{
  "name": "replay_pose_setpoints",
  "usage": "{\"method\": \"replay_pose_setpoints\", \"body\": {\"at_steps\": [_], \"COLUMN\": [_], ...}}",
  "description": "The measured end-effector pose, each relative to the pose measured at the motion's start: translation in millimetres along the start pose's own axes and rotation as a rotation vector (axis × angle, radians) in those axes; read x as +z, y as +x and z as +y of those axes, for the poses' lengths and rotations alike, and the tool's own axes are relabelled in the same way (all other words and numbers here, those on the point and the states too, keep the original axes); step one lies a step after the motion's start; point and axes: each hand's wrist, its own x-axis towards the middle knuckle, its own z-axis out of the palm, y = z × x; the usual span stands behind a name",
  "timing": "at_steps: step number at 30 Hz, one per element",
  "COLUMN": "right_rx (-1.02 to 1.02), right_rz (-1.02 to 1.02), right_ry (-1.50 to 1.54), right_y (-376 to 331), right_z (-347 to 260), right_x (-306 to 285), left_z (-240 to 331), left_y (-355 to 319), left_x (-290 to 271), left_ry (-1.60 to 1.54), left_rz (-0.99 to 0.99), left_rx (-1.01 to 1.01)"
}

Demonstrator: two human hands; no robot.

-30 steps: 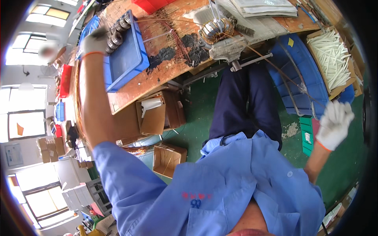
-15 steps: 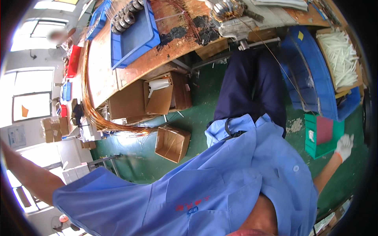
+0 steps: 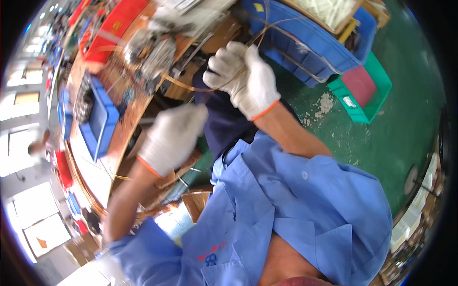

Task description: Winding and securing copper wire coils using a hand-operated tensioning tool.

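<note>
My right hand (image 3: 245,81), in a white glove with an orange cuff, is raised in front of my lap. Its fingers are curled, and thin copper wire (image 3: 191,88) crosses the palm under the thumb. One end of the wire runs toward a round wound metal coil part (image 3: 160,57) at the bench edge; the other rises past the fingers toward the blue bin. My left hand (image 3: 174,138), gloved alike, is smeared by motion in front of the bench edge, lower left of the right hand. Its fingers look bent, but whether they hold anything is hidden.
On the wooden bench are a blue tray (image 3: 102,119) with metal rings and a red bin (image 3: 112,31). At right stand a large blue bin (image 3: 305,47) and a green crate (image 3: 350,97) with something pink. A cardboard box (image 3: 194,202) sits on the floor.
Both hands have come in from the far sides to in front of my lap. My right hand now has the wire in it. The view has turned, shifting bench and bins leftward.
</note>
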Motion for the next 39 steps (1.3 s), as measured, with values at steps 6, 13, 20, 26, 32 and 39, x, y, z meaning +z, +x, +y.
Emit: {"method": "replay_pose_setpoints", "body": {"at_steps": [6,13,20,26,32,39], "right_rx": [-0.323,-0.332,-0.065,0.111,0.063,0.219], "right_rz": [0.601,0.458,0.409,0.131,0.273,0.216], "right_ry": [-0.321,-0.564,-0.655,-0.525,-0.675,-0.638], "right_y": [1.2,-7.9,-47.4,-64.1,-80.5,-100.6], "right_z": [-65.6,-72.7,-35.3,-28.5,-7.1,-5.5], "right_x": [-28.9,-16.9,12.0,19.0,16.9,-13.6], "left_z": [-163.4,-245.3,17.6,52.9,71.6,89.7], "left_y": [-61.2,-148.8,62.2,158.1,166.6,162.2], "left_x": [166.4,172.4,59.6,46.7,29.8,-15.1], "left_ry": [-0.141,0.63,-0.048,-1.366,-1.486,-1.392], "left_rz": [-0.003,-0.252,0.48,-0.455,-0.039,0.295], "left_rx": [-0.14,0.009,0.543,0.237,0.321,0.468]}}
